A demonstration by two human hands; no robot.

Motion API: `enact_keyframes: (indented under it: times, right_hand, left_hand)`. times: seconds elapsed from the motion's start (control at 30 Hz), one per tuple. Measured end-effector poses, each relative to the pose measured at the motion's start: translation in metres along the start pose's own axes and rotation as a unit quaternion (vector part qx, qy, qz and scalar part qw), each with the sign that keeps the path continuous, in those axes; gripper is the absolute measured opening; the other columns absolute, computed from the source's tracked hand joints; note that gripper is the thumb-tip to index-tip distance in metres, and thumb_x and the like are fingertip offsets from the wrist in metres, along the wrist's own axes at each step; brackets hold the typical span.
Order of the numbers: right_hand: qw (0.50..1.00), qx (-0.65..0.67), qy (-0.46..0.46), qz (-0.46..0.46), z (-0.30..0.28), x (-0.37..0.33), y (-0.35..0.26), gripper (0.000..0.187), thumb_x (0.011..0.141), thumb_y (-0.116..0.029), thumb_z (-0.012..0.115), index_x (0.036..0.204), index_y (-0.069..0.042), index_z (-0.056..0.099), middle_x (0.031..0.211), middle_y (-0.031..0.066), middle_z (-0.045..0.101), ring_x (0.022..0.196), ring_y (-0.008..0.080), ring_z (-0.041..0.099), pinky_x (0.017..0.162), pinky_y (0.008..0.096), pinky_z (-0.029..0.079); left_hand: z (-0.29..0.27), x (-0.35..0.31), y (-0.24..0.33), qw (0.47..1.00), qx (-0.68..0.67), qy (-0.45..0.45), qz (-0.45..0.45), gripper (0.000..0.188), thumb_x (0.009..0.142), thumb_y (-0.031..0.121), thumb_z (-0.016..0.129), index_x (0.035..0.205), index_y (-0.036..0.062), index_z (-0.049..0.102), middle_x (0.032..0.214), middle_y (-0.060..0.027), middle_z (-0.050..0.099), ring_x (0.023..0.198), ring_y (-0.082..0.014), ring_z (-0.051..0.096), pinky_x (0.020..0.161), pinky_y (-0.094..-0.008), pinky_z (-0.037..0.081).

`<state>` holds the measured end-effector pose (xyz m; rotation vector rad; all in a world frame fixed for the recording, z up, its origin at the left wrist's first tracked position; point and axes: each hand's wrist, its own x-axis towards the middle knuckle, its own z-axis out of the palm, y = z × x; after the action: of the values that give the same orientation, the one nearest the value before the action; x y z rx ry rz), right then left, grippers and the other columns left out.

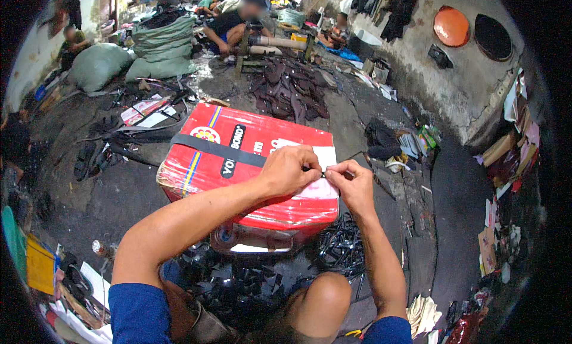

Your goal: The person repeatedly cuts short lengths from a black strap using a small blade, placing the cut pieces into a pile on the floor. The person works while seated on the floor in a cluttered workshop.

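A red box (256, 201) stands in front of my knees, with a black strap (220, 147) lying across its top. White paper (325, 156) covers the box's right end. Above that paper my left hand (289, 171) is closed, its thumb and fingers pinching a small black piece (323, 174). My right hand (356, 186) meets it from the right, also closed in a pinch on the same piece. The fingers partly hide this piece, so its exact kind cannot be made out.
Black strips (342, 243) and dark scraps (232, 284) lie between the box and my legs. Dark cloth pieces (289, 91) are spread beyond the box. Stuffed sacks (100, 67) stand far left. A co-worker (244, 25) sits at the back by a low wooden frame.
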<state>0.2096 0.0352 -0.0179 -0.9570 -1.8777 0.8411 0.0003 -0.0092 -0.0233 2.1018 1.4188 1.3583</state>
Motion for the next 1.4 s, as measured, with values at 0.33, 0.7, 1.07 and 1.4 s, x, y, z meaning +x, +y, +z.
enact_keyframes:
  times: [0.33, 0.7, 1.07, 1.4]
  right_hand:
    - [0.945, 0.268, 0.041, 0.183, 0.014, -0.008, -0.007, 0.022, 0.094, -0.016, 0.073, 0.103, -0.007, 0.055, 0.073, -0.0008, 0.059, 0.052, 0.006, 0.049, 0.041, 0.0239, 0.037]
    - [0.899, 0.383, 0.027, 0.21, 0.018, -0.017, 0.012, 0.026, 0.104, -0.026, 0.062, 0.083, -0.013, 0.054, 0.063, -0.0075, 0.044, 0.045, 0.0041, 0.038, 0.039, 0.0231, 0.031]
    - [0.983, 0.02, 0.04, 0.179, -0.017, 0.03, -0.005, 0.047, 0.098, -0.053, 0.062, 0.092, -0.006, 0.063, 0.078, 0.0087, 0.067, 0.065, 0.0213, 0.064, 0.058, 0.0387, 0.052]
    - [0.988, -0.016, 0.114, 0.102, 0.026, 0.029, 0.084, 0.029, 0.099, -0.022, 0.062, 0.089, 0.004, 0.07, 0.075, 0.0161, 0.07, 0.069, 0.0205, 0.064, 0.068, 0.0394, 0.051]
  left_hand:
    - [-0.01, 0.021, 0.007, 0.998, 0.002, -0.056, -0.022, 0.012, 0.078, 0.016, 0.074, 0.081, 0.0046, 0.077, 0.08, -0.0138, 0.073, 0.075, -0.0291, 0.071, 0.07, -0.0412, 0.056]
    - [0.012, 0.012, 0.005, 0.991, -0.129, -0.021, 0.027, 0.008, 0.082, 0.006, 0.075, 0.084, -0.0015, 0.075, 0.079, -0.0097, 0.069, 0.071, -0.0162, 0.066, 0.065, -0.032, 0.052]
    - [0.025, 0.023, 0.007, 0.989, -0.14, -0.01, 0.047, 0.01, 0.081, 0.008, 0.077, 0.083, -0.0018, 0.075, 0.078, -0.0107, 0.069, 0.07, -0.0176, 0.067, 0.064, -0.0321, 0.052]
    - [0.018, 0.021, 0.013, 0.991, -0.131, -0.03, 0.001, 0.01, 0.081, 0.008, 0.075, 0.084, -0.0012, 0.075, 0.08, -0.0103, 0.072, 0.072, -0.0155, 0.068, 0.066, -0.0313, 0.054]
